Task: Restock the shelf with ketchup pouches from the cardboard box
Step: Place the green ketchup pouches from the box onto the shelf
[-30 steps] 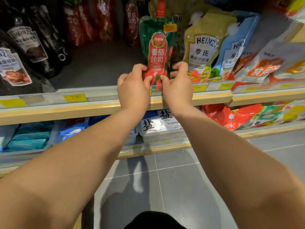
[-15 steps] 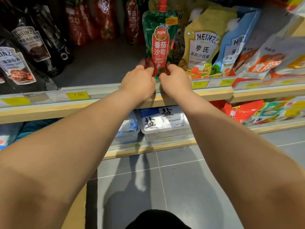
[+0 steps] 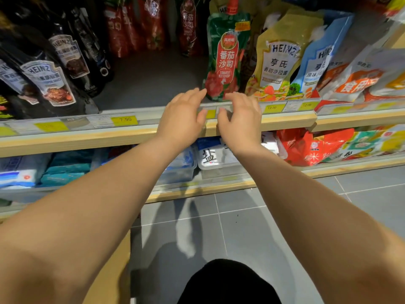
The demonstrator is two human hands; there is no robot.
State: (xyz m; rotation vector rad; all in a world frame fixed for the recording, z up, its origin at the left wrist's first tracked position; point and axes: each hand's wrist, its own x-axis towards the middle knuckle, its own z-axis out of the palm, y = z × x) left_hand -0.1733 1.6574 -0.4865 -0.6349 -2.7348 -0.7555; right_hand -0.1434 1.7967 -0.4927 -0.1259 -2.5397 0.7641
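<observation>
Ketchup pouch [image 3: 226, 58], upper centre: upright at front of shelf [image 3: 153, 84], label fwd for shoppers, propped beside Heinz pouch [image 3: 278, 62]. L hand [image 3: 182, 115] & R hand [image 3: 241, 117] flank its base, fingers relaxed, gripping nothing; prob. guarding vs. tipping.

Ketchup pouch [image 3: 225, 60]: showing green, red label panel, white lettering, red cap, tomato print; dressing pouch [image 3: 278, 55] showing olive-yellow; sauce bottles [image 3: 50, 82] showing black with white labels; price tags [image 3: 124, 120] showing yellow; shelf edge [image 3: 65, 143] showing pale wood; floor tiles [image 3: 263, 227] showing grey
</observation>
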